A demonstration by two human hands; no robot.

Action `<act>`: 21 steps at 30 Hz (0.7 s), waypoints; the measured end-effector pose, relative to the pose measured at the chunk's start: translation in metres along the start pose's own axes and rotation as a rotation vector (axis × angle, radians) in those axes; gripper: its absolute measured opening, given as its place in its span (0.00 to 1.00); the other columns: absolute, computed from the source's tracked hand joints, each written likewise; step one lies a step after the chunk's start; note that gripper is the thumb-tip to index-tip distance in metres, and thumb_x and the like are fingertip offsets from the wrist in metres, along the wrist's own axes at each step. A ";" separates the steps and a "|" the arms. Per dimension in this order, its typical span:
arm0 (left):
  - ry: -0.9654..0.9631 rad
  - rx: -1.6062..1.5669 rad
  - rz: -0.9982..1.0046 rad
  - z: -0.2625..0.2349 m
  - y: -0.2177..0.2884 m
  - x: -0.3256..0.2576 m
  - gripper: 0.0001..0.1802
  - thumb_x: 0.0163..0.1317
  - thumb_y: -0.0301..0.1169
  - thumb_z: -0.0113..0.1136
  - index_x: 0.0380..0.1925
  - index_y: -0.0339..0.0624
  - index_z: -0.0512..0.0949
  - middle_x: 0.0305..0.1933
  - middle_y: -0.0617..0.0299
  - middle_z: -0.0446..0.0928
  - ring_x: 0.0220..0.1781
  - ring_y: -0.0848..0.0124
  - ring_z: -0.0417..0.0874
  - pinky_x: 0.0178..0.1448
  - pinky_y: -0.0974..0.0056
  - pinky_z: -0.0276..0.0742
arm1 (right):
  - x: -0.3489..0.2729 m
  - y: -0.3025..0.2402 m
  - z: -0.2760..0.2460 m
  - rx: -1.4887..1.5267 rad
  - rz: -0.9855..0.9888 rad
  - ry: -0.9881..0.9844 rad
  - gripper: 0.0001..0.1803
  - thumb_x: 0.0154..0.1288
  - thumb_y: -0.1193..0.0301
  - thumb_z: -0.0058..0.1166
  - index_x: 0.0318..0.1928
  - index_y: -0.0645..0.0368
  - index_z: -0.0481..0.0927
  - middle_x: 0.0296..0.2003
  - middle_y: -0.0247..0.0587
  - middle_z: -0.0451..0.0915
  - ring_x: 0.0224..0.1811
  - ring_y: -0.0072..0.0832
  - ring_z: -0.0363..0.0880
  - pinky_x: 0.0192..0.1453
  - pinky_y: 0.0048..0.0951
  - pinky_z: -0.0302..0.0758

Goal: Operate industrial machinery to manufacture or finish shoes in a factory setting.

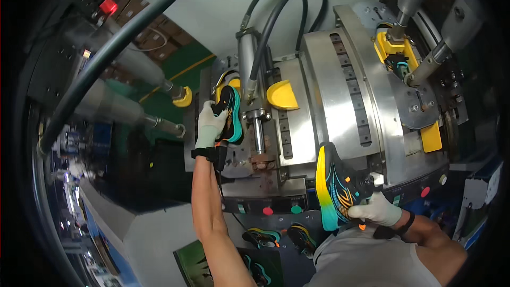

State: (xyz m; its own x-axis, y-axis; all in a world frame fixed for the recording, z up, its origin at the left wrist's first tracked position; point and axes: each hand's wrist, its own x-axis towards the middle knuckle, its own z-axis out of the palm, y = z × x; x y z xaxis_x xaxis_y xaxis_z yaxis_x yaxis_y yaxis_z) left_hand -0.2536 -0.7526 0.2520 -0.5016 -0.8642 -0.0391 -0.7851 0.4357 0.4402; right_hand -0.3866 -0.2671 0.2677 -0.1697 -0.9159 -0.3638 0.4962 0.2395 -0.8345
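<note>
My left hand, in a white glove, grips a black shoe with a teal sole that sits in the left station of a steel press machine. My right hand, also gloved, holds a second black shoe with orange and teal stripes and a yellow-to-teal sole near my body, in front of the machine's lower edge. A third shoe is clamped in the right station between yellow pads.
Black hoses arch over the machine top. A yellow pad sits mid-machine. Red and green buttons line the front panel. More matching shoes lie below. Cylinders reach in from the left.
</note>
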 end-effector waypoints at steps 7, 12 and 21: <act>0.258 -0.357 0.172 -0.063 -0.020 -0.230 0.27 0.61 0.29 0.68 0.58 0.32 0.73 0.54 0.45 0.81 0.54 0.57 0.84 0.62 0.57 0.77 | 0.079 -0.008 0.083 0.197 -0.253 -0.016 0.32 0.70 0.67 0.63 0.70 0.63 0.69 0.60 0.40 0.79 0.60 0.26 0.78 0.67 0.32 0.75; 0.134 -0.503 -0.102 -0.024 -0.073 -0.421 0.25 0.56 0.29 0.70 0.54 0.33 0.76 0.53 0.46 0.81 0.55 0.52 0.84 0.62 0.55 0.77 | 0.251 -0.020 0.146 0.276 -0.034 -0.113 0.10 0.72 0.72 0.61 0.49 0.65 0.83 0.40 0.40 0.87 0.38 0.27 0.87 0.47 0.32 0.85; 0.078 -0.410 -0.537 0.120 -0.125 -0.620 0.23 0.61 0.39 0.69 0.54 0.42 0.77 0.50 0.43 0.82 0.51 0.42 0.83 0.55 0.48 0.78 | 0.529 0.000 0.119 -1.039 -0.001 0.323 0.15 0.70 0.69 0.55 0.54 0.61 0.76 0.47 0.52 0.80 0.46 0.44 0.83 0.40 0.44 0.84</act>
State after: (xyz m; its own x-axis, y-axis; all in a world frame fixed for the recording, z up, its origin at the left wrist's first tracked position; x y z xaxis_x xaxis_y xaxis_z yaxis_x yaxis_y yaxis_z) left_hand 0.1122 -0.2412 0.1135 -0.0404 -0.9564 -0.2892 -0.7092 -0.1765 0.6826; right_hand -0.3751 -0.7897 0.1245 -0.4609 -0.8246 -0.3281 -0.4406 0.5335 -0.7220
